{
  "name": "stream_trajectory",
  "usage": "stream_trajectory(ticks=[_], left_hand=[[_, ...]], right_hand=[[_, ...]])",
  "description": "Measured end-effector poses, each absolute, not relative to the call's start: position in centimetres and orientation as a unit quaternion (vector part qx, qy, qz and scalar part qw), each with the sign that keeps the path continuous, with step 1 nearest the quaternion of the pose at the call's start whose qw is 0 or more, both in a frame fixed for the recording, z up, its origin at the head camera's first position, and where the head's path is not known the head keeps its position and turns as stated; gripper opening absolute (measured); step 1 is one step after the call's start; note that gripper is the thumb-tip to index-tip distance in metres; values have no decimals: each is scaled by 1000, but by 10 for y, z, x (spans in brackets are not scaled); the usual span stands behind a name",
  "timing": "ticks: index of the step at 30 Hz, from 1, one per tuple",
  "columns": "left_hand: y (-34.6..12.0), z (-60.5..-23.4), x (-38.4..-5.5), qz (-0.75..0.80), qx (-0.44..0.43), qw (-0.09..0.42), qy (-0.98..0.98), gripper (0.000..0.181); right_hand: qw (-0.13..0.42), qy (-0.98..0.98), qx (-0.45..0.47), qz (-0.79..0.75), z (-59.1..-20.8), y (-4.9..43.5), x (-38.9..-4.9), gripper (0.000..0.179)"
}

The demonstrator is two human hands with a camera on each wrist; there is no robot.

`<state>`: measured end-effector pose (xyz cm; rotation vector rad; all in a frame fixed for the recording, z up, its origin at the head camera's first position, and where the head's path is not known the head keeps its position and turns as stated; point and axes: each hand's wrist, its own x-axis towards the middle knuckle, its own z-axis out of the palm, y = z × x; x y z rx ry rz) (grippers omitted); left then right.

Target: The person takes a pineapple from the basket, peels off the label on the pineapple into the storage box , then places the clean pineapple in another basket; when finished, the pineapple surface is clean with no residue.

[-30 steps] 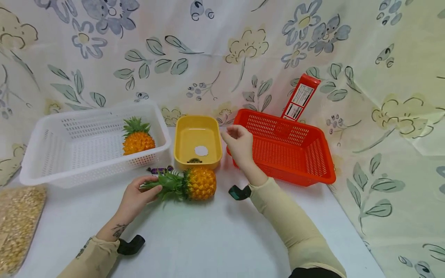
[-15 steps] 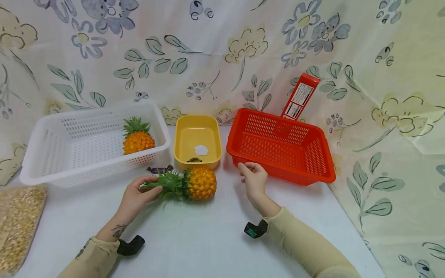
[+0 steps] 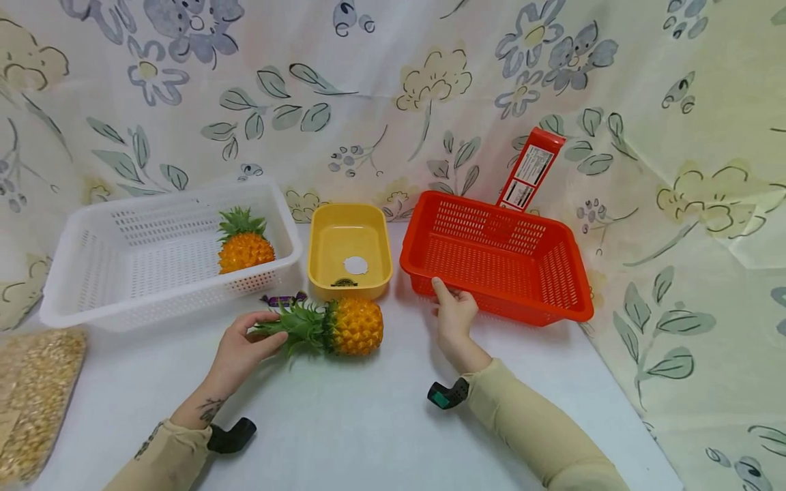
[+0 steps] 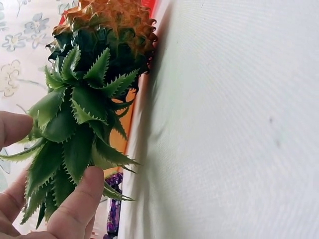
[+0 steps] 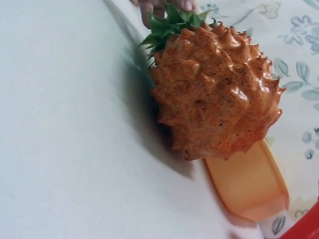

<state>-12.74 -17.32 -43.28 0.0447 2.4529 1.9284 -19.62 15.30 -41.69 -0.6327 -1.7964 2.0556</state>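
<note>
An orange pineapple [image 3: 356, 327] with a green leafy crown lies on its side on the white table. My left hand [image 3: 248, 344] holds it by the crown; in the left wrist view, the thumb and fingers are around the leaves [image 4: 75, 124]. The right wrist view shows the pineapple's knobbly base [image 5: 214, 94] close up, without the right hand. My right hand [image 3: 456, 319] is at the front wall of the red basket [image 3: 491, 300], thumb overlapping that wall and the other fingers loosely bent, nothing seen in them.
A white basket [image 3: 98, 303] at the left contains a second pineapple [image 3: 245, 252]. Between the baskets stands a yellow tub [image 3: 350, 235]. A purple wrapped item [image 3: 284, 300] lies behind the crown. A red box [image 3: 531, 169] rises behind the red basket; a bag of kernels [image 3: 39, 402] lies far left.
My right hand has come down and back from beside the yellow tub to the red basket's front wall. The left hand and pineapple have stayed in place.
</note>
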Motion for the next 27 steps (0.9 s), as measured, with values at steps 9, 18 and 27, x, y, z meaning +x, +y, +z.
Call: stream_trajectory(ticks=[9,18,27], left_hand=[[-174,-426,-127,554,1,9,833,52],[-168,-382,-121,443,-7,-29,896,82],[-119,-335,-128,321,28,-66,945,82]], right_hand=[[165,-607,-222,745,-413,151,-198,21],[159,-590,-222,760,-414,150,-199,18],[159,-593,-228,756,-415,149,-199,20]])
